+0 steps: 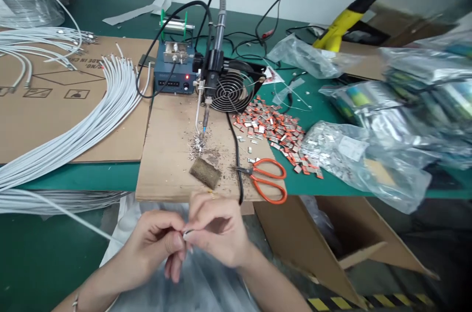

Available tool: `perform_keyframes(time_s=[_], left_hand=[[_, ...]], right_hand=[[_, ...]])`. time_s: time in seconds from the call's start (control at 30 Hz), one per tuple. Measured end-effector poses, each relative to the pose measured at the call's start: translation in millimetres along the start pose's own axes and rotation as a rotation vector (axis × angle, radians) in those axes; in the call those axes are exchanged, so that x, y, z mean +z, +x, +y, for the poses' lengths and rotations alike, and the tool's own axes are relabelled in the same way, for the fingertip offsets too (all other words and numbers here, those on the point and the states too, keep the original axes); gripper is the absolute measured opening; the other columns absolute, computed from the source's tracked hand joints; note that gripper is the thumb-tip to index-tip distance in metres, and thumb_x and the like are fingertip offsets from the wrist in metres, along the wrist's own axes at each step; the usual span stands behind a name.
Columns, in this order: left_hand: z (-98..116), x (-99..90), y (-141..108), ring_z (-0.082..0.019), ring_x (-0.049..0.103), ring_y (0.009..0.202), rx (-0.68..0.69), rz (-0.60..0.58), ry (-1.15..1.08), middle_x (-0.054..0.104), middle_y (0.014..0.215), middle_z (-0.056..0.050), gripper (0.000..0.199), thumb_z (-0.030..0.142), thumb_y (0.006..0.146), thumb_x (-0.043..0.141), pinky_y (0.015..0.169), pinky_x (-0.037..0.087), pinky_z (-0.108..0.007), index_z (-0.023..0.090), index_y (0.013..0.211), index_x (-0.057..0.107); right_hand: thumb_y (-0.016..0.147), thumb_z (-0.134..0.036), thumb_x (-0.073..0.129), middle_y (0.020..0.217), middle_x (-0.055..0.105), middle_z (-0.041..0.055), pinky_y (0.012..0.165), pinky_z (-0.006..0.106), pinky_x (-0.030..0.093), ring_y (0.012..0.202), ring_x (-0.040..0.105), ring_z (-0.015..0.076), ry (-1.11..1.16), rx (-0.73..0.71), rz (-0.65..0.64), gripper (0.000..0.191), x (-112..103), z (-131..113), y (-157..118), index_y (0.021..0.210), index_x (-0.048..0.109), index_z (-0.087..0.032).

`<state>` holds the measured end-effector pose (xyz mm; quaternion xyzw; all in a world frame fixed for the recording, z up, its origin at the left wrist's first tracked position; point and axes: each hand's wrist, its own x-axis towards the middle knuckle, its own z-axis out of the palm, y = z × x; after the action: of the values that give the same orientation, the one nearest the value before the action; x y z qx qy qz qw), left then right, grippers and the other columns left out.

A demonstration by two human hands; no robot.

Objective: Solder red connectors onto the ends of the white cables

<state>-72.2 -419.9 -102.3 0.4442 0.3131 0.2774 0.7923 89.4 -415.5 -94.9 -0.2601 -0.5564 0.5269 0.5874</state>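
Observation:
Both of my hands meet low in the middle of the head view, in front of the table edge. My left hand (157,241) is closed in a pinch. A white cable (86,223) comes in from the left and passes behind it at the wrist; its end is hidden by my fingers. Thumb and forefinger of my right hand (217,228) pinch a small white-and-dark piece (188,233), right against the left fingertips. Most of that piece is covered, so its kind is unclear. Nearest on the table lie a brown sponge (205,173) and orange-handled scissors (267,179).
A soldering iron (212,81) hangs point-down on a stand before a blue control box (173,73) and a fan (230,93). Small orange-and-silver connectors (276,127) are heaped right of it. White cables (110,100) lie bundled left. A cardboard box (313,243) stands below right.

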Motion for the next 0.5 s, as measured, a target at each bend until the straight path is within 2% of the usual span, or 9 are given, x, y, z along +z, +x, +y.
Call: perform_keyframes(time_s=[0.07,0.1,0.17,0.2,0.23,0.3,0.37,0.43,0.5], left_hand=[[-2,-1.4,1,-0.008,0.048,0.036,0.012,0.005,-0.041,0.054,0.050,0.000,0.041,0.055,0.079,0.069,0.034,0.032,-0.017,0.016,0.067,0.063],[-2,-2.6,0,-0.007,0.047,0.036,0.014,0.029,-0.040,0.055,0.053,0.000,0.039,0.053,0.078,0.071,0.034,0.031,-0.017,0.016,0.068,0.065],[0,-5.6,-3,-0.004,0.044,0.036,0.017,0.157,-0.012,0.059,0.057,-0.001,0.035,0.050,0.074,0.075,0.035,0.029,-0.016,0.016,0.071,0.069],[3,-7.2,-6,-0.003,0.042,0.037,0.017,0.253,0.003,0.059,0.059,-0.001,0.034,0.051,0.072,0.077,0.036,0.028,-0.016,0.017,0.071,0.070],[6,-9.0,-7,-0.002,0.040,0.037,0.019,0.365,0.010,0.060,0.060,0.000,0.035,0.052,0.070,0.079,0.037,0.026,-0.015,0.018,0.071,0.070],[13,-12.1,-9,0.001,0.035,0.037,0.026,0.566,0.006,0.059,0.062,0.002,0.039,0.056,0.064,0.081,0.039,0.023,-0.014,0.019,0.067,0.069],[18,-14.5,-8,0.003,0.033,0.036,0.036,0.677,-0.007,0.058,0.062,0.004,0.043,0.058,0.057,0.084,0.040,0.022,-0.013,0.019,0.062,0.067],[20,-16.1,-5,0.002,0.035,0.035,0.032,0.739,-0.002,0.056,0.060,0.005,0.043,0.058,0.051,0.086,0.039,0.024,-0.013,0.021,0.061,0.067],[20,-17.5,-2,-0.002,0.038,0.034,0.028,0.769,0.015,0.055,0.056,0.005,0.041,0.058,0.048,0.087,0.037,0.024,-0.015,0.024,0.063,0.069]], right_hand=[[0.084,-0.031,0.074,0.061,0.061,-0.0012,0.052,0.027,0.037,0.054,0.049,0.0113,0.036,0.035,0.030,0.017,1,0,-1,0.070,0.067,-0.024],[0.084,-0.032,0.074,0.063,0.062,-0.0009,0.053,0.027,0.038,0.056,0.050,0.0118,-0.021,0.048,0.002,0.014,-5,-4,-1,0.074,0.069,-0.024],[0.086,-0.029,0.073,0.071,0.067,0.0001,0.057,0.028,0.041,0.062,0.055,0.0136,-0.280,0.054,-0.035,0.005,-28,-19,0,0.088,0.072,-0.025],[0.087,-0.028,0.071,0.076,0.068,0.0004,0.060,0.029,0.042,0.066,0.058,0.0146,-0.460,0.052,-0.004,0.010,-45,-28,0,0.097,0.072,-0.026],[0.088,-0.026,0.068,0.080,0.069,0.0004,0.063,0.029,0.043,0.069,0.059,0.0153,-0.668,0.046,0.096,0.015,-66,-38,0,0.103,0.071,-0.027],[0.088,-0.029,0.063,0.082,0.069,0.0016,0.064,0.032,0.041,0.067,0.058,0.0169,-1.095,0.071,0.316,0.015,-112,-57,-1,0.100,0.072,-0.026],[0.084,-0.032,0.059,0.078,0.069,0.0038,0.062,0.033,0.039,0.064,0.056,0.0193,-1.380,0.232,0.452,0.018,-155,-70,-4,0.092,0.072,-0.022],[0.079,-0.035,0.058,0.072,0.069,0.0037,0.059,0.034,0.037,0.061,0.056,0.0210,-1.518,0.410,0.450,0.019,-188,-77,-6,0.084,0.070,-0.022],[0.076,-0.039,0.058,0.070,0.069,0.0035,0.059,0.035,0.037,0.061,0.056,0.0220,-1.553,0.490,0.373,0.020,-208,-77,-8,0.079,0.068,-0.022]])
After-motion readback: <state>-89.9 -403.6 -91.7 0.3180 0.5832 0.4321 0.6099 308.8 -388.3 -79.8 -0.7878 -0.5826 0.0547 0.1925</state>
